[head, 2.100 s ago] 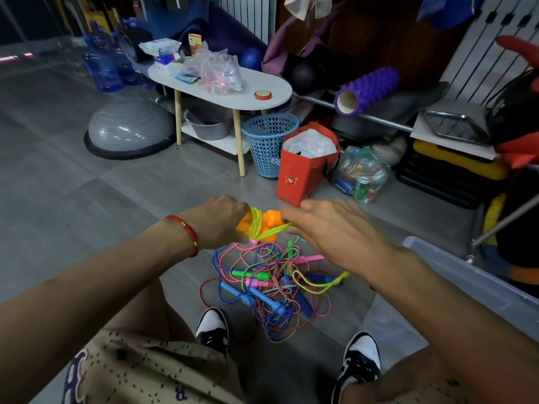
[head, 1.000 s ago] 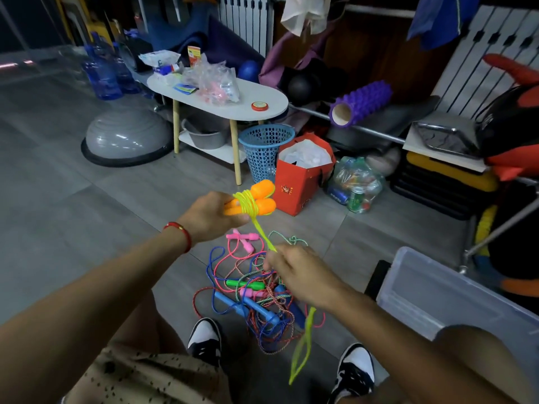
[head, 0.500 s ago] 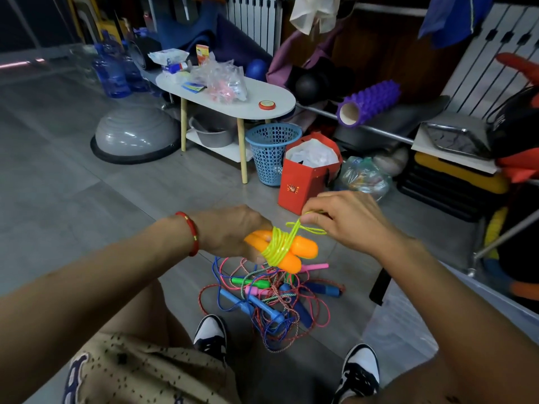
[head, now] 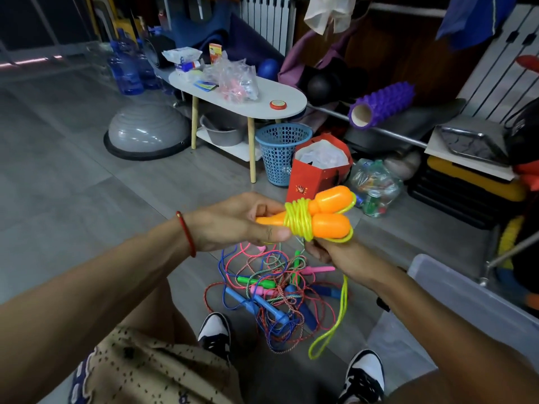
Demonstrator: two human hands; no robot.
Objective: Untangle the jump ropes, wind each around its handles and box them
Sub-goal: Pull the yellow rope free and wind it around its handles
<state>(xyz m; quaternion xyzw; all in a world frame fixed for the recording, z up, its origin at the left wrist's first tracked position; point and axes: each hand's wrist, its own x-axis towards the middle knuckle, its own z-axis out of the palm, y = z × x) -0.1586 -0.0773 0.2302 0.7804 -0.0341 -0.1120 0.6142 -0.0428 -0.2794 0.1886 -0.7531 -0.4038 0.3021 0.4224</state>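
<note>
A person's left hand (head: 233, 221) grips the narrow ends of two orange handles (head: 323, 214) laid side by side, thumb pressed against the coils of yellow-green jump rope (head: 297, 220) bound around their waists, while the right hand (head: 335, 253), just beneath the bundle, has its fingers curled round the rope where it leaves the coils; a last loop of slack (head: 329, 330) hangs from that hand toward the tiled floor (head: 87, 185). The bundle is held in the air above a tangle of blue, pink, green and braided ropes (head: 277, 295) on the floor between the person's shoes, with a clear plastic box (head: 466, 301) at the right edge. The rope looks like a light, smooth plastic cord, springy enough to slip off glossy handles if tension drops, so the sound grip is probably at the waist where the coils sit, thumb pinning the turns, with the free end kept taut. The handles appear rigid and hollow, easy to carry in one hand. Half a second earlier the right hand was above and to the right of the handles, drawing the rope over them; now it has passed underneath, the coils look thicker, and the handles have tipped so their bulbous ends point up and right.
</note>
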